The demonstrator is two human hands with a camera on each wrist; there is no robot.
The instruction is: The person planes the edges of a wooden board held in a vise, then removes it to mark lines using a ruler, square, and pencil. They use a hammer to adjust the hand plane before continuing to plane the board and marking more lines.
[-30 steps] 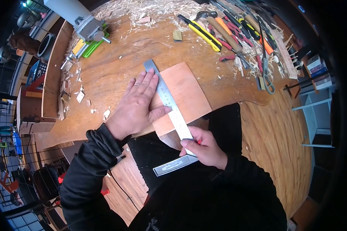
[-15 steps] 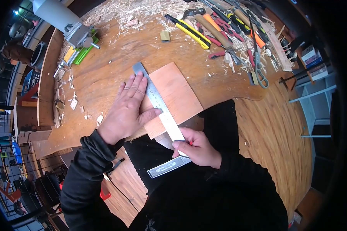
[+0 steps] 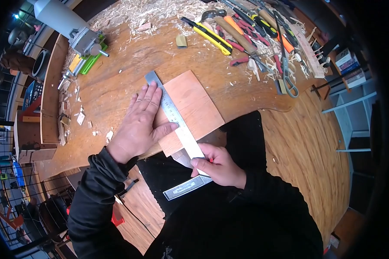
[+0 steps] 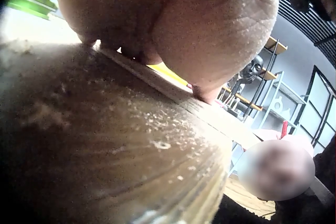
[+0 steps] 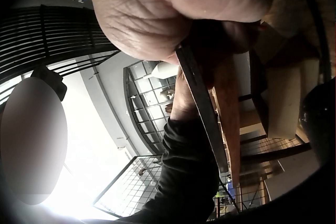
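A thin wooden board [image 3: 196, 101] lies at the bench's near edge, one corner jutting past it. Across the board runs the steel blade of a try square [image 3: 186, 140], its ruled scale facing up. My left hand [image 3: 140, 123] lies flat with straight fingers, pressing the blade and the board. Off the bench edge, my right hand [image 3: 222, 166] grips the square where blade and stock meet, thumb on top. The stock hangs over my lap. A slim red stick [image 4: 285, 129] pokes up from the right hand; its kind is hidden. In the right wrist view the square's metal edge [image 5: 202, 103] shows below the palm.
Wood shavings [image 3: 129, 17] cover the bench's far side. Knives, pliers and a yellow utility knife [image 3: 207, 35] lie at the far right, with scissors [image 3: 289, 84] near the edge. A vise-like clamp [image 3: 88, 45] stands at the far left, beside a low wooden side wall [image 3: 52, 95].
The head view has shifted, so the bench and tools appear further left. Both hands, the try square and the board keep about the same places relative to each other.
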